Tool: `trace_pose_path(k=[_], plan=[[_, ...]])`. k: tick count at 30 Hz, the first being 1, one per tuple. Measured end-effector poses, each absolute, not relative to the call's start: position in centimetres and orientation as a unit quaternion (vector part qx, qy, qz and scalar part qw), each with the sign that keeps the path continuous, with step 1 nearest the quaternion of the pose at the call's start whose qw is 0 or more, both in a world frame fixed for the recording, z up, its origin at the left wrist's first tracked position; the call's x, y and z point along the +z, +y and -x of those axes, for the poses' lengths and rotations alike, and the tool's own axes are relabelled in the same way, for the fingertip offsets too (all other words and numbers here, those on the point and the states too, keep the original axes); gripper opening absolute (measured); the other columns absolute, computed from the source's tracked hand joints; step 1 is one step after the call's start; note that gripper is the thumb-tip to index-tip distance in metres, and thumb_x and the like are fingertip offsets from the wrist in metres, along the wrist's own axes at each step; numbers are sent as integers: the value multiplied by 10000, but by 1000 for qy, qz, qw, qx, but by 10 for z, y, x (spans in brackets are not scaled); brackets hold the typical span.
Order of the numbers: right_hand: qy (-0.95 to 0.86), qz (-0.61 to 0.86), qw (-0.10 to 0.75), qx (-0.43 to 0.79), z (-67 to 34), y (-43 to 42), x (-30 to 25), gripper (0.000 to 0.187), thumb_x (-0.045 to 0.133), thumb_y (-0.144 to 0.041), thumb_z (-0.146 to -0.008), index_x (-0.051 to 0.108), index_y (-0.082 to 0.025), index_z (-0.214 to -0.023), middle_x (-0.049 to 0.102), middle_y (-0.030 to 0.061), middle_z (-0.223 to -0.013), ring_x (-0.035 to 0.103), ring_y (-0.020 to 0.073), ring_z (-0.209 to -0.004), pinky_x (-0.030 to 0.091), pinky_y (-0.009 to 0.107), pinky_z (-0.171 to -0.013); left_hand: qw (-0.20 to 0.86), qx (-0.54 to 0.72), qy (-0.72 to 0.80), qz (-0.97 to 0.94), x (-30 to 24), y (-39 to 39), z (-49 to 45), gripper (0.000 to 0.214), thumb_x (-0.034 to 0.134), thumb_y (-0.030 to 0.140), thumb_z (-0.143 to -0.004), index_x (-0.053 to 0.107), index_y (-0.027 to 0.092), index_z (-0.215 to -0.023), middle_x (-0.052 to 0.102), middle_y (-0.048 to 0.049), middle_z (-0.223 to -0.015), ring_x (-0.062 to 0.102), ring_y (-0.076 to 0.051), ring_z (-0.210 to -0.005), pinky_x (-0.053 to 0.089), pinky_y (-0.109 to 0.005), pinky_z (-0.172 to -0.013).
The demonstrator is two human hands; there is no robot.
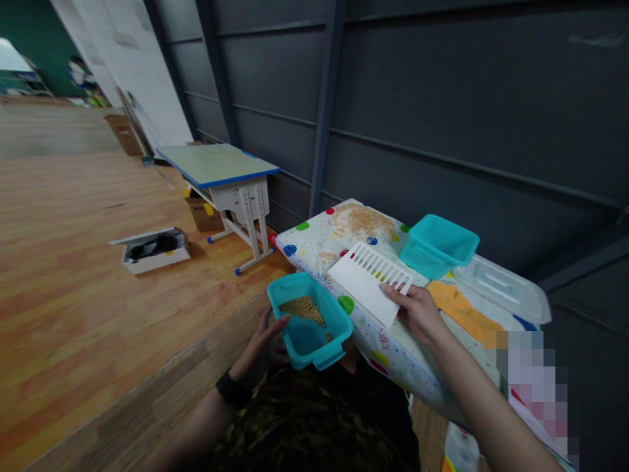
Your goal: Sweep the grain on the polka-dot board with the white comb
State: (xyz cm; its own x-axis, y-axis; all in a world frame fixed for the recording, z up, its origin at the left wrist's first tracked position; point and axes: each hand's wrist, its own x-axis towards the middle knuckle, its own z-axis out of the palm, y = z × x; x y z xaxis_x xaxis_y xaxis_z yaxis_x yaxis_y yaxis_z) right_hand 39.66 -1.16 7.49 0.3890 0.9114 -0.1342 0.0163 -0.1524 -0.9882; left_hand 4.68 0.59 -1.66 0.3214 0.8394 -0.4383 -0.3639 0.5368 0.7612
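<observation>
My left hand [265,341] grips a teal plastic tub [309,321] from its left side and holds it just off the near edge of the table. Yellow beans [304,307] lie in the tub's far end. My right hand [417,309] pinches a white slotted scraper card [368,282] that lies flat on the spotted tablecloth [319,242]. A loose heap of the same beans [363,219] is spread at the table's far end. A second teal tub [437,246] stands behind the card.
An orange cloth [462,308] and a clear plastic lid [501,285] lie to the right. A small desk [221,167] and an open white box [154,249] stand on the wooden floor at left. A dark panelled wall runs behind the table.
</observation>
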Motion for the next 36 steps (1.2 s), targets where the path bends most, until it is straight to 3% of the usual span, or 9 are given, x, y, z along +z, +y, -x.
trace_pose_path(k=[4,8,12,18,22,26,31,36], plan=[[-356,637,539,419,-398,-13,76,743,1118,-805,-438,825,-197,-751,787,85,-741,588,200,-618,419,338,-561,761,393,434,-277,-19,7,-47,1225,1012,534,-923,291,378,-1901,758,-247,-1639,931,-409,-1067,754,-382,-600],[-368,631,530,430,-401,-17,73,701,1118,-782,-504,833,-196,-761,789,87,-733,582,197,-602,399,336,-554,761,399,435,-268,-19,6,-47,1231,1030,522,-902,323,379,-1900,750,-250,-1651,926,-435,-1090,758,-398,-606],[-362,635,536,423,-405,-24,69,684,1118,-774,-518,856,-193,-765,811,99,-767,614,214,-630,442,350,-575,763,398,433,-267,-16,5,-47,1251,1031,525,-900,308,392,-1912,748,-247,-1660,914,-447,-1152,783,-439,-664],[-356,631,557,406,-407,-31,67,682,1126,-771,-503,881,-200,-784,867,124,-856,700,265,-716,540,386,-641,770,389,429,-270,-15,5,-47,1276,1032,529,-898,280,387,-1919,763,-250,-1642,914,-455,-1158,772,-414,-647],[-351,637,545,417,-407,-31,69,688,1132,-761,-493,895,-194,-803,873,132,-874,712,271,-721,549,391,-649,766,388,436,-270,-15,5,-48,1341,1056,550,-861,262,374,-1927,762,-259,-1635,912,-465,-1154,763,-409,-632],[-356,633,536,431,-406,-32,71,702,1137,-768,-472,899,-190,-790,873,131,-879,704,260,-727,554,389,-673,764,384,431,-286,-15,4,-47,1271,1014,560,-913,264,378,-1922,747,-261,-1650,921,-432,-1124,766,-411,-664],[-376,628,515,447,-406,-36,67,677,1115,-785,-533,893,-199,-790,842,109,-809,718,282,-741,579,414,-698,762,383,439,-283,-18,5,-48,1288,1037,577,-882,292,366,-1910,755,-267,-1636,932,-412,-1018,725,-372,-591],[-380,623,551,405,-404,-32,69,689,1112,-801,-534,901,-209,-817,877,122,-892,749,307,-803,616,436,-742,764,382,435,-284,-20,5,-47,1280,1028,590,-882,294,385,-1912,738,-266,-1663,922,-436,-1092,740,-393,-619]])
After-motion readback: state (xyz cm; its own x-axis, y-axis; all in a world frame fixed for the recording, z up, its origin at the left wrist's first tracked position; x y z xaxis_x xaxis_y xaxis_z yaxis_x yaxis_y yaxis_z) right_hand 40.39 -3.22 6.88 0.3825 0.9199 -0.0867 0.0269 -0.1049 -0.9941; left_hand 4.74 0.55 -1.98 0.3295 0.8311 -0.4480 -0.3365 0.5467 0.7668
